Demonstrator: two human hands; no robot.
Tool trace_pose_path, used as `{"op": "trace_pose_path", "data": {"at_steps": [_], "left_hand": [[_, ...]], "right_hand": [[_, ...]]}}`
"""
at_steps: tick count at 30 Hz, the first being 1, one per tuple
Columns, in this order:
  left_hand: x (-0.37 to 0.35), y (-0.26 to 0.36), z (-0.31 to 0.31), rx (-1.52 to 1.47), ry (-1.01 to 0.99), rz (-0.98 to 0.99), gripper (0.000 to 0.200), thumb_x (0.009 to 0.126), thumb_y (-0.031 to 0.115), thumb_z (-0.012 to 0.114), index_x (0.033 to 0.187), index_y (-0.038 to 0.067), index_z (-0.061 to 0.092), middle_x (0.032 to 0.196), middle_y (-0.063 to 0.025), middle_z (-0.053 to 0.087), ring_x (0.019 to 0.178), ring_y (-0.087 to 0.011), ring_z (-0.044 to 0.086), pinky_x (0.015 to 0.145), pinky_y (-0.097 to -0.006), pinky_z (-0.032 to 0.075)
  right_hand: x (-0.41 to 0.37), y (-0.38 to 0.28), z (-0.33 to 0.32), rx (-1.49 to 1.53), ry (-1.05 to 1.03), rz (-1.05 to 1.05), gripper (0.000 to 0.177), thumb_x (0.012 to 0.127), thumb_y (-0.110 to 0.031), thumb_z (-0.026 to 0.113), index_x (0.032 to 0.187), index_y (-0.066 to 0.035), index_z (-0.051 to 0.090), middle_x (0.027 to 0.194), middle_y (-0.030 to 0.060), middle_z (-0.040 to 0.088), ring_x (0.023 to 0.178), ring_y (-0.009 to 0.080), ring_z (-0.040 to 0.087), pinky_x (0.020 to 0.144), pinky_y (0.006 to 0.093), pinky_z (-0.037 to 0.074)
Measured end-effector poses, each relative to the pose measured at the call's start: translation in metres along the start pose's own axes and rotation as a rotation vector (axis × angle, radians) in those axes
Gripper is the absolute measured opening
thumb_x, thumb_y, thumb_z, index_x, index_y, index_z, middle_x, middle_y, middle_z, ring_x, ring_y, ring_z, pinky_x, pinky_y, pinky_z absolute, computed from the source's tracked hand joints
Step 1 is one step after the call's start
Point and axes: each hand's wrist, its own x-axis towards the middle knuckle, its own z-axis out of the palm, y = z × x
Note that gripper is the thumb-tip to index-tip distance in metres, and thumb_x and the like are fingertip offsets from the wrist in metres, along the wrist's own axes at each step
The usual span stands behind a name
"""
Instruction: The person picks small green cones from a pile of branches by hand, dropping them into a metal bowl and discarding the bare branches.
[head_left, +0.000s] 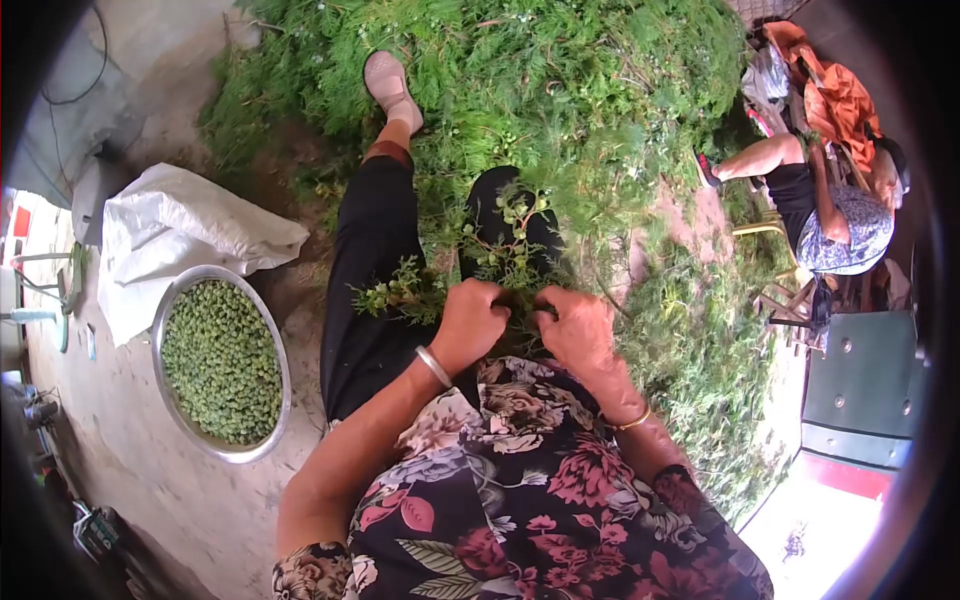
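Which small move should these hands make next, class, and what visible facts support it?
Probably, the right hand should steady the sprigs while the left hand plucks one of the green cones beside it. Both hands are close together among the stems, those cones are still attached, and the basin on the person's left holds a heap of similar green pieces.

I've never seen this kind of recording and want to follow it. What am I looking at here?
There's no machine: this single picture comes from a camera on someone's head, looking down at their bare hands. The left hand and right hand together hold a leafy sprig above the lap. On the floor to the left are a metal basin full of small green cones and a white sack. Cut greenery spreads ahead and right; another person sits at far right.
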Motion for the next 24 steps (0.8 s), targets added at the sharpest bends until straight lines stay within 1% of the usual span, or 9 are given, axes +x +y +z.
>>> {"op": "trace_pose_path", "data": {"at_steps": [3,5,8,9,11,14,17,21,24], "left_hand": [[0.003,-0.001,0.007,0.043,0.127,0.051,0.022,0.075,-0.002,0.058,0.095,-0.007,0.064,0.076,-0.0145,0.067,0.054,-0.0164,0.063,0.048,-0.0301,0.049],[-0.001,0.008,0.008,-0.354,0.253,-0.245,0.029,0.072,-0.002,0.061,0.100,-0.008,0.062,0.075,-0.0175,0.065,0.053,-0.0204,0.062,0.050,-0.0311,0.048],[-0.001,0.014,0.005,-0.426,0.245,-0.333,0.033,0.069,0.000,0.064,0.101,-0.007,0.060,0.073,-0.0193,0.062,0.052,-0.0244,0.060,0.053,-0.0350,0.047],[-0.002,0.012,0.007,-0.424,0.246,-0.334,0.033,0.069,0.000,0.064,0.101,-0.007,0.060,0.073,-0.0193,0.062,0.052,-0.0244,0.060,0.053,-0.0350,0.047],[-0.004,0.005,0.014,0.004,0.417,-0.071,0.020,0.071,0.001,0.064,0.089,-0.008,0.061,0.068,-0.0185,0.060,0.051,-0.0266,0.057,0.053,-0.0351,0.046],[-0.001,0.000,0.016,0.068,0.278,-0.057,0.017,0.071,0.008,0.068,0.073,-0.007,0.058,0.064,-0.0198,0.058,0.051,-0.0315,0.055,0.052,-0.0357,0.044],[0.003,0.006,0.019,-0.020,0.320,-0.144,0.025,0.069,0.014,0.071,0.063,-0.005,0.055,0.060,-0.0208,0.055,0.054,-0.0363,0.055,0.052,-0.0379,0.044],[0.004,0.024,0.022,0.122,0.228,-0.093,0.030,0.069,0.018,0.073,0.066,-0.005,0.054,0.062,-0.0228,0.056,0.059,-0.0387,0.059,0.053,-0.0420,0.044],[0.008,0.028,0.022,0.197,0.157,-0.120,0.031,0.068,0.018,0.073,0.068,-0.005,0.052,0.064,-0.0235,0.057,0.061,-0.0394,0.059,0.056,-0.0428,0.045]], "right_hand": [[-0.006,-0.004,0.008,0.057,0.099,0.054,0.013,0.074,-0.015,0.066,0.087,-0.012,0.065,0.077,0.0133,0.066,0.073,0.0332,0.063,0.065,0.0434,0.049],[-0.008,-0.002,0.015,0.197,0.167,0.142,0.014,0.074,-0.016,0.066,0.088,-0.012,0.065,0.078,0.0146,0.066,0.073,0.0339,0.063,0.066,0.0428,0.049],[-0.007,-0.008,0.010,0.157,0.125,0.182,0.014,0.074,-0.017,0.066,0.087,-0.011,0.065,0.079,0.0148,0.066,0.073,0.0346,0.063,0.066,0.0430,0.049],[-0.006,-0.008,0.010,0.158,0.123,0.181,0.014,0.074,-0.017,0.066,0.087,-0.011,0.065,0.079,0.0148,0.066,0.073,0.0346,0.063,0.066,0.0430,0.049],[-0.003,-0.007,0.009,0.116,0.082,0.167,0.014,0.074,-0.018,0.067,0.086,-0.011,0.065,0.078,0.0139,0.066,0.072,0.0349,0.063,0.065,0.0432,0.049],[-0.006,-0.003,0.013,0.140,0.122,0.140,0.011,0.074,-0.015,0.065,0.084,-0.011,0.065,0.078,0.0133,0.066,0.071,0.0350,0.063,0.064,0.0434,0.049],[-0.009,-0.005,0.015,0.187,0.215,0.069,0.011,0.075,-0.010,0.062,0.085,-0.010,0.065,0.077,0.0138,0.066,0.071,0.0348,0.063,0.064,0.0424,0.049],[-0.012,0.006,0.025,0.236,0.290,0.021,0.013,0.076,-0.006,0.058,0.086,-0.009,0.065,0.078,0.0146,0.065,0.072,0.0347,0.063,0.065,0.0410,0.050],[-0.012,0.009,0.022,0.307,0.170,0.087,0.015,0.079,-0.005,0.054,0.087,-0.007,0.066,0.079,0.0149,0.065,0.073,0.0336,0.064,0.066,0.0397,0.051]]}}
